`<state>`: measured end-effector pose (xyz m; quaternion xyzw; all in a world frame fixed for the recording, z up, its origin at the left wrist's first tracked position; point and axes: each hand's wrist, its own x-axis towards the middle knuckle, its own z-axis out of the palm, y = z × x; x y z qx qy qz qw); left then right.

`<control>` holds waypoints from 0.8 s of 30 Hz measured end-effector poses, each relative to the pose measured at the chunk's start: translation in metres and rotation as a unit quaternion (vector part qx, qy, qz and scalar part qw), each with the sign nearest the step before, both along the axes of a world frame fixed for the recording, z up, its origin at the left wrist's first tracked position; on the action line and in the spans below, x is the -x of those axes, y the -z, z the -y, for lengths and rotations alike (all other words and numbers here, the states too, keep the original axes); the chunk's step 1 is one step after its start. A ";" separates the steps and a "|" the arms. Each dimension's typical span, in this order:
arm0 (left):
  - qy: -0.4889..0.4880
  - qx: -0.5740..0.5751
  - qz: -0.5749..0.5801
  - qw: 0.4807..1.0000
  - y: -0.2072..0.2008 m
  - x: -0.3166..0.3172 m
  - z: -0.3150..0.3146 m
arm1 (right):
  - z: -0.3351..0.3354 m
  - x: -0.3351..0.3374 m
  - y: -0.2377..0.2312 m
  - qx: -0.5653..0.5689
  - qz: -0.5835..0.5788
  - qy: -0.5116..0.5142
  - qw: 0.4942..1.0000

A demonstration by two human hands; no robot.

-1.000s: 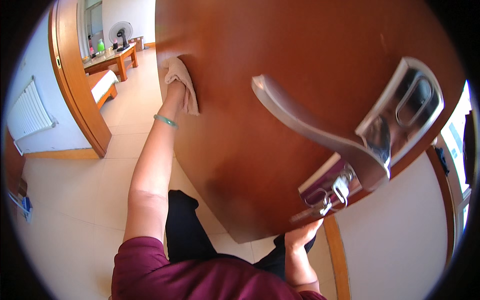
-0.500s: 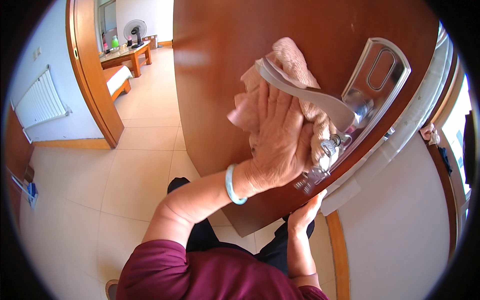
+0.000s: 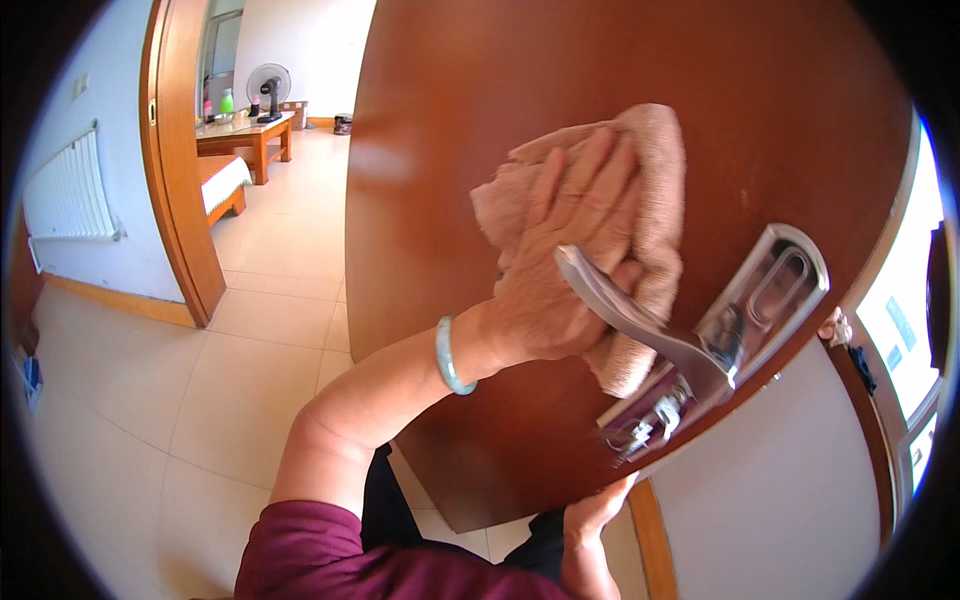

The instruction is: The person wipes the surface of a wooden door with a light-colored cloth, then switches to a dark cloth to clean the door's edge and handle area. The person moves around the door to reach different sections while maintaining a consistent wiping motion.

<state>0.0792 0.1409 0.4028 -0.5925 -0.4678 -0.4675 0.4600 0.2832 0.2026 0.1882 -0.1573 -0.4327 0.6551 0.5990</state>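
A pinkish-beige towel [image 3: 655, 190] lies bunched against the face of a reddish-brown wooden door [image 3: 440, 260]. My left hand [image 3: 570, 240], wearing a pale green bangle [image 3: 454, 356], presses the towel flat to the wood and holds it there, fingers spread over it. In front of the hand's lower part crosses a silver lever handle [image 3: 640, 318], fixed to a shiny metal lock plate [image 3: 775, 280]. Keys [image 3: 655, 425] hang from the lock beneath the lever. Low down, my right hand [image 3: 597, 508] grips the door's edge; its fingertips are partly hidden.
To the left, a doorway with a wooden frame [image 3: 172, 170] opens on a room with a low table [image 3: 265, 150] and a fan [image 3: 268, 85]. A white radiator [image 3: 75, 190] hangs on the left wall. A window [image 3: 905, 310] is at the right.
My left hand and the towel have moved up the door relative to the lever, from behind it to mostly above it. The handle appears lower in view. My right hand stays at the door's edge.
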 end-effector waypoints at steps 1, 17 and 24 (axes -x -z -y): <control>0.007 -0.026 -0.015 1.000 -0.009 0.001 -0.003 | -0.002 -0.005 0.000 0.018 -0.009 -0.015 1.000; -0.092 0.003 0.238 0.967 -0.069 0.213 -0.018 | -0.023 -0.019 0.003 -0.176 0.041 -0.017 0.983; -0.096 0.019 0.463 0.881 0.042 0.295 -0.006 | 0.001 -0.019 0.019 -0.417 0.408 0.349 0.734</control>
